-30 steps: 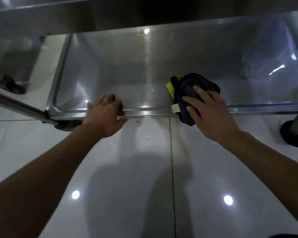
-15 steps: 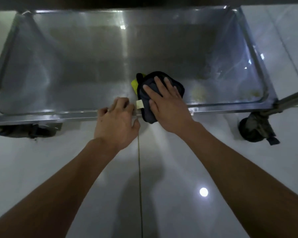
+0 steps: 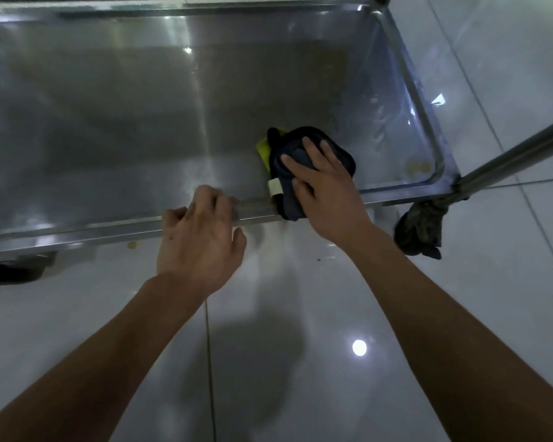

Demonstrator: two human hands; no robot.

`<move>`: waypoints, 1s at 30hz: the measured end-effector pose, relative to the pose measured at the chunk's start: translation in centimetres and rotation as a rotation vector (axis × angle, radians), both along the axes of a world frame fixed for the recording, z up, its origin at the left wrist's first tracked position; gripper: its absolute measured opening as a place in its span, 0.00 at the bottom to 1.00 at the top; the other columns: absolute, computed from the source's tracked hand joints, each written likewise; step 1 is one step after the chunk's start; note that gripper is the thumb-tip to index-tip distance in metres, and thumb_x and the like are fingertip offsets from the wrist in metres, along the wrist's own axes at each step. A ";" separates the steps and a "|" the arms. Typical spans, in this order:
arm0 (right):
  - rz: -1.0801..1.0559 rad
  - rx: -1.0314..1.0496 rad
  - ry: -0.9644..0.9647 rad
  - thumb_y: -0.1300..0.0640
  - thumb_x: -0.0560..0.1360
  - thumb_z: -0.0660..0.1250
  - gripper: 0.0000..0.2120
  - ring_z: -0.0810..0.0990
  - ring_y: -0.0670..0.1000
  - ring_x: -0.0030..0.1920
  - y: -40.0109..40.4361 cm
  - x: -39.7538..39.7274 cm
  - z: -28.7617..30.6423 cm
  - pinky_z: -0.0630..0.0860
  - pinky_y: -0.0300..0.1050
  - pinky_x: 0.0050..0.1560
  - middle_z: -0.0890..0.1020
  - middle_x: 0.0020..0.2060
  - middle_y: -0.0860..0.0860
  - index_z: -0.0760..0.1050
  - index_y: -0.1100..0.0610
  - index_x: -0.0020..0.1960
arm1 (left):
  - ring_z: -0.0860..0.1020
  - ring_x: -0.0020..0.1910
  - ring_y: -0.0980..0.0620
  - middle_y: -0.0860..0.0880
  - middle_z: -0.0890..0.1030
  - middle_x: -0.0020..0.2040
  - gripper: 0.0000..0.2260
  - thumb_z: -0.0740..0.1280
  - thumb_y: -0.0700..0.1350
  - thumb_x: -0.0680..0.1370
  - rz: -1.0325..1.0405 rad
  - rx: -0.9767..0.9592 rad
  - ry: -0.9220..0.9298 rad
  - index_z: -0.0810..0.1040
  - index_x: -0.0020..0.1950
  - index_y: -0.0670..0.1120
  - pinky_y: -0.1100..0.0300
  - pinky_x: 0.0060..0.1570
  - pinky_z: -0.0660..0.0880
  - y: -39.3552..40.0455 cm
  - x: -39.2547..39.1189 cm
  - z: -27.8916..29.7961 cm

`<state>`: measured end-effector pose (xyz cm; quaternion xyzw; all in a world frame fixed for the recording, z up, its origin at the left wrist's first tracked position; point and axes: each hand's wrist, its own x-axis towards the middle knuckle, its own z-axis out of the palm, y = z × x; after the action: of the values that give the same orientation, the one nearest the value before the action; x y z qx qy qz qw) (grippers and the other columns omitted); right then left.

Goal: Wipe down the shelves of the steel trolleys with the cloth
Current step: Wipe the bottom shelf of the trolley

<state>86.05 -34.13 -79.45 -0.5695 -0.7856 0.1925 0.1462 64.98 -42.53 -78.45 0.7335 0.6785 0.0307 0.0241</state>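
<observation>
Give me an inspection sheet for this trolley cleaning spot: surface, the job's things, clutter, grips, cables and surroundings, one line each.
Surface: low steel trolley shelf with a raised rim; yellowish residue in its near right corner, pale smears along the right side.
Job's things: folded dark blue cloth with a yellow-green edge, lying on the shelf and draped over the front rim.
Clutter: small yellowish spot on the floor by the front rim.
Grips: right hand presses flat on the cloth, fingers straight; left hand holds the front rim with curled fingers.
Cables: nothing seen.
Surroundings: glossy white tiled floor; steel trolley leg and dark castor wheel at right.
</observation>
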 end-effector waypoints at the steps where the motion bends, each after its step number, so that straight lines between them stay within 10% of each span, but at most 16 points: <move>1: -0.034 0.008 -0.001 0.54 0.84 0.56 0.20 0.51 0.57 0.79 0.1 1.2 -0.1 0.53 0.55 0.77 0.57 0.79 0.52 0.68 0.47 0.75 | 0.78 0.43 0.43 0.43 0.73 0.57 0.18 0.66 0.54 0.75 0.002 -0.008 0.009 0.75 0.59 0.44 0.49 0.45 0.70 0.1 0.4 0.0; 7: -0.115 0.032 0.003 0.53 0.84 0.56 0.20 0.51 0.58 0.79 0.5 4.7 -0.4 0.54 0.57 0.77 0.58 0.79 0.53 0.68 0.46 0.74 | 0.70 0.61 0.41 0.44 0.71 0.62 0.21 0.62 0.57 0.76 -0.068 -0.016 -0.040 0.72 0.65 0.48 0.43 0.54 0.72 1.8 6.0 1.0; 19: -0.421 0.051 -0.181 0.55 0.83 0.54 0.22 0.50 0.62 0.79 2.7 17.0 -0.6 0.53 0.60 0.77 0.57 0.79 0.56 0.64 0.47 0.76 | 0.70 0.60 0.41 0.44 0.71 0.62 0.24 0.67 0.57 0.73 -0.120 -0.088 0.080 0.72 0.65 0.47 0.42 0.52 0.73 0.9 7.1 0.0; 30: -0.273 0.013 -0.152 0.53 0.80 0.52 0.26 0.49 0.62 0.79 1.7 6.1 -0.3 0.50 0.59 0.77 0.54 0.80 0.56 0.61 0.48 0.78 | 0.72 0.68 0.45 0.50 0.75 0.68 0.25 0.64 0.58 0.76 -0.231 -0.122 -0.153 0.73 0.72 0.51 0.44 0.59 0.73 1.8 2.8 2.0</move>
<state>92.17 -32.45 -79.72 -0.6828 -0.7111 0.1221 0.1150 67.81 -40.70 -76.47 0.7995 0.5862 0.0423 0.1239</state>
